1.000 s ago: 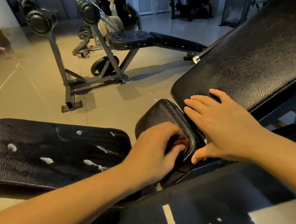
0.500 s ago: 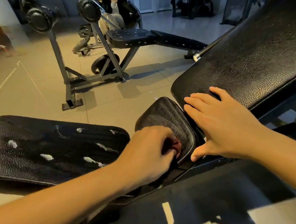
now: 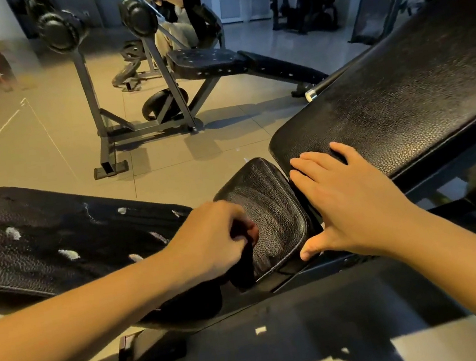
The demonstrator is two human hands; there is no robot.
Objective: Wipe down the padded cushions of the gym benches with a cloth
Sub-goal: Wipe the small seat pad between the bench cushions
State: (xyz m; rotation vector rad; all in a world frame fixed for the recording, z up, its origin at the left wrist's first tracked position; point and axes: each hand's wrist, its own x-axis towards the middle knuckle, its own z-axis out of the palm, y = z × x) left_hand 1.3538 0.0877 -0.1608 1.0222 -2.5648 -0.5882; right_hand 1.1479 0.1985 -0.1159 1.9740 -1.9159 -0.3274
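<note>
The left hand has its fingers curled round a dark cloth against the small seat cushion. The right hand lies flat, fingers straight, on the edge of the inclined back cushion. To the left is a flat cushion with white patches, and a barbell bench stands beyond.

1. On my feed I have two arms: the left forearm and the right forearm, both bare from the frame edge to the wrist.
2. The left hand is bare, and its knuckles show as rounded bumps.
3. The right hand is bare too, with slim fingers and a short, rounded thumbnail.
4. I can make out faint tendon lines across the back of the right hand.
</note>
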